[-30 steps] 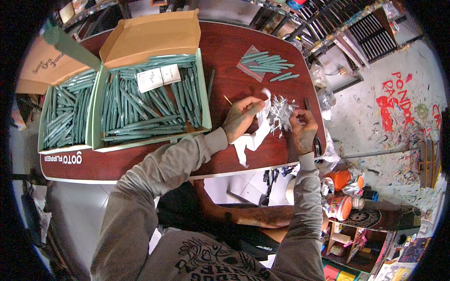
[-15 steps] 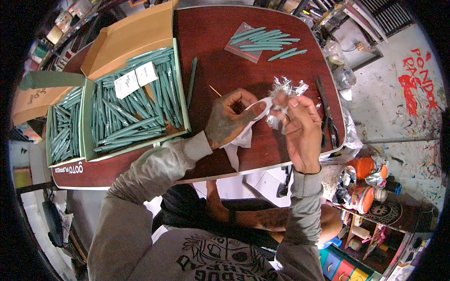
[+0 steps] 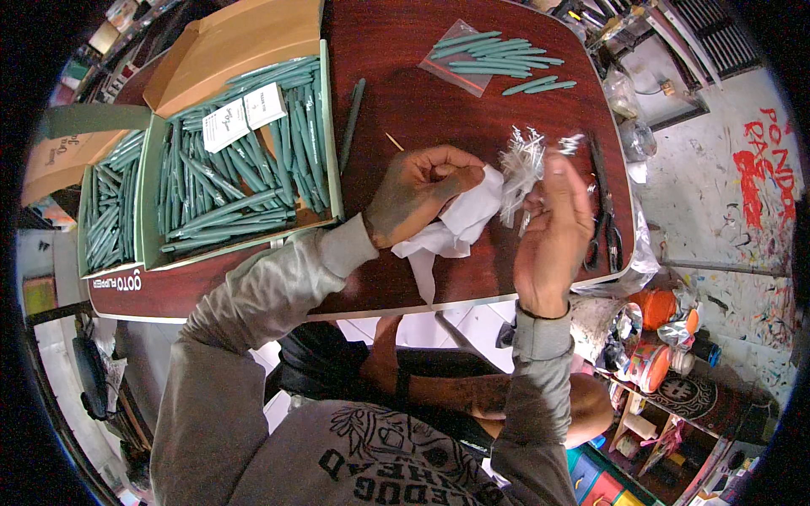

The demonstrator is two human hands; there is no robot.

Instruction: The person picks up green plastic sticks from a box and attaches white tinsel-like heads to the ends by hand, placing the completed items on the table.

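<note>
My left hand [image 3: 424,192] pinches the edge of a white cloth [image 3: 467,208], which looks soft and thin. Its folds hang down over the tabletop toward the near edge. My right hand [image 3: 554,236] is raised just to the right of the cloth, its fingers bent and smeared by motion. Beside and partly behind those fingers lies a tangled bunch of thin white strips [image 3: 521,169], their kind unclear. Whether the right fingers hold anything cannot be made out. A thin pointed wooden stick [image 3: 394,141] lies just beyond my left hand.
Boxes [image 3: 333,139] of green pen-like sticks [image 3: 194,181] stand on the left. One dark stick [image 3: 353,118] lies beside them. More green sticks [image 3: 498,55] rest on a clear bag [image 3: 456,72] at the far side. Black scissors [image 3: 604,236] lie near the table's right edge.
The white cloth has turned and spread out more below my left fingers. My right hand has moved slightly right, away from the cloth. The view has shifted a little.
</note>
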